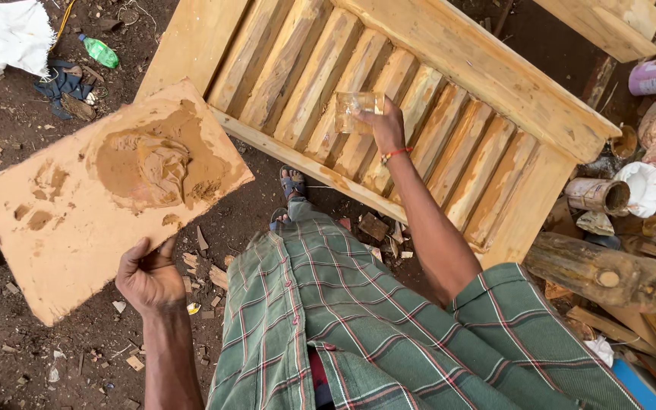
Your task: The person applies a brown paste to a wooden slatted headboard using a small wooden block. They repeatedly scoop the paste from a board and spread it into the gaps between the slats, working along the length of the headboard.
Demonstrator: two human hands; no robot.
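Meanwhile, left hand (149,279) clamped on putty board (77,205), right hand (385,129) pinching clear scraper (358,106) against slatted frame (419,121).

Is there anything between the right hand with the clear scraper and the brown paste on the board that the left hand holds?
Nothing visible does. The right hand presses the clear scraper on the wooden slats; the paste lies uncovered on the board held by the left hand, with only open space between.

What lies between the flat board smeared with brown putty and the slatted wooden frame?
In the head view, bare dirt ground with wood chips separates the putty board from the slatted frame; a sandalled foot stands there.
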